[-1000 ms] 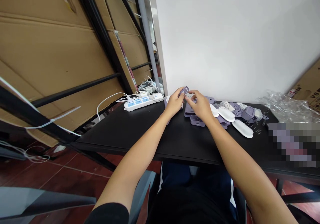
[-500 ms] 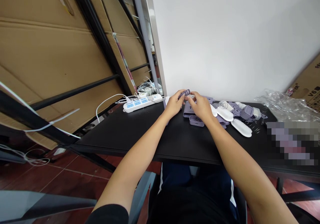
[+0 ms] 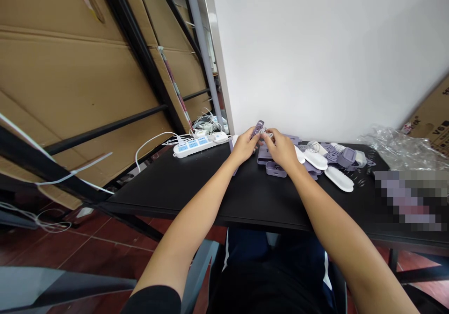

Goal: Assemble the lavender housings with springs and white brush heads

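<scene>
Purple part tipped more upright — juts from gripping left hand.

In front of the white power strip, we can slide a hand low across bare black tabletop. Right of it, our left hand and right hand stand in the way, then purple plastic parts and white oval pads; behind it, tangled white cables.

black table with power strip, purple parts, white pieces
</scene>
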`<state>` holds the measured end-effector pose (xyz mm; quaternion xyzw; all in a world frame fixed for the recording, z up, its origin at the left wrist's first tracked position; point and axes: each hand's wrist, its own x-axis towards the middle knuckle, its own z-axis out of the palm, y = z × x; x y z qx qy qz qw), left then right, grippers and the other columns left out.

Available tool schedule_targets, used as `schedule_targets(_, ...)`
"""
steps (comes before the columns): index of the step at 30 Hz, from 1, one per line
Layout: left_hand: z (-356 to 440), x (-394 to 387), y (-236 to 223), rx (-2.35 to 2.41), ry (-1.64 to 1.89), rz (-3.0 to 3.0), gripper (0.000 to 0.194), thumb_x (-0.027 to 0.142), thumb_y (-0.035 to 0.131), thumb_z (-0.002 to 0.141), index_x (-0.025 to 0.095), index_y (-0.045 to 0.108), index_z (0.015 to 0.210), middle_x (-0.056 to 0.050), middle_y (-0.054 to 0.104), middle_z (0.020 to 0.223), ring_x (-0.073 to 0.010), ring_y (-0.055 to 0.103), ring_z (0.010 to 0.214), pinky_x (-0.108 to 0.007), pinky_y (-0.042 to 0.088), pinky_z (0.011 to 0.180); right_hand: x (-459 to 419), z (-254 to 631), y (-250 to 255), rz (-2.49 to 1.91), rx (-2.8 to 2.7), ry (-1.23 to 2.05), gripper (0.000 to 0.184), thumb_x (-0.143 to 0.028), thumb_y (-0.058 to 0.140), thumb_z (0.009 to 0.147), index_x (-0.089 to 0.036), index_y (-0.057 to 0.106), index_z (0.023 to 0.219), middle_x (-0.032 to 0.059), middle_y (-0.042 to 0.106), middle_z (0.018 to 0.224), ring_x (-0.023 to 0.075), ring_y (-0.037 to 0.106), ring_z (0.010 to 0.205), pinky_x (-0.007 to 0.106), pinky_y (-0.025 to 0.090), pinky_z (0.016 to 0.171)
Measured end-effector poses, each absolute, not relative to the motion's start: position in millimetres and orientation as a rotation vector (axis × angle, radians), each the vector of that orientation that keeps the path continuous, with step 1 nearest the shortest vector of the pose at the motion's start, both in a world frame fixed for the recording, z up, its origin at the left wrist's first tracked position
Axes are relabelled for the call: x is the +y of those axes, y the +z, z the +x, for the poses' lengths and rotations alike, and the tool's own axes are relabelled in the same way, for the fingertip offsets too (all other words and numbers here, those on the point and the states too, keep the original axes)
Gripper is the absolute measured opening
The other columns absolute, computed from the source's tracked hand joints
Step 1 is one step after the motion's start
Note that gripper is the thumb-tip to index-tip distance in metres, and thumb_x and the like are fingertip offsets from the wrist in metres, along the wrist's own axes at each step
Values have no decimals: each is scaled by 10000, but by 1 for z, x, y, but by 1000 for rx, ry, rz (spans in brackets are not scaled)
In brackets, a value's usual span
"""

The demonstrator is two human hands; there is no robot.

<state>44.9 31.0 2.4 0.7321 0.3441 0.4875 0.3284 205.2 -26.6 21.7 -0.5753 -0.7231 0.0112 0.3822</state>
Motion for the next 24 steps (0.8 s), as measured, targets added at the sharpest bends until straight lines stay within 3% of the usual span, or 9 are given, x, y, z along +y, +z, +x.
schedule_targets(8, 44, 13, 11, 1018, 1225, 2073, 391, 329, 536, 1027, 222, 625, 1392, -33, 760, 1020, -174, 728, 853, -269, 553, 850, -30, 203, 25, -1467, -1852, 48, 400, -474, 419, 1077, -230, 633, 1312, 88, 794, 1074, 279, 728, 945, 312, 447, 759)
schedule_targets(18, 42, 10, 12, 1150, 1221, 2232, 431, 322, 524, 1036, 241, 592, 1454, -43, 775, 1112, -204, 725, 940, -281, 527, 883, -29, 198, 20, -1471, -1854, 40, 375, -470, 419, 1084, -227, 634, 1271, 89, 796, 1132, 295, 734, 1026, 324, 462, 794)
schedule_targets(24, 40, 11, 11, 1155, 1214, 2263, 431, 345, 504, 1042, 243, 588, 1452, -35, 778, 1115, -190, 721, 917, -275, 532, 873, -30, 201, 23, -1468, -1872, 79, 374, -467, 409, 1084, -243, 652, 1257, 79, 801, 1090, 290, 739, 978, 317, 458, 765)
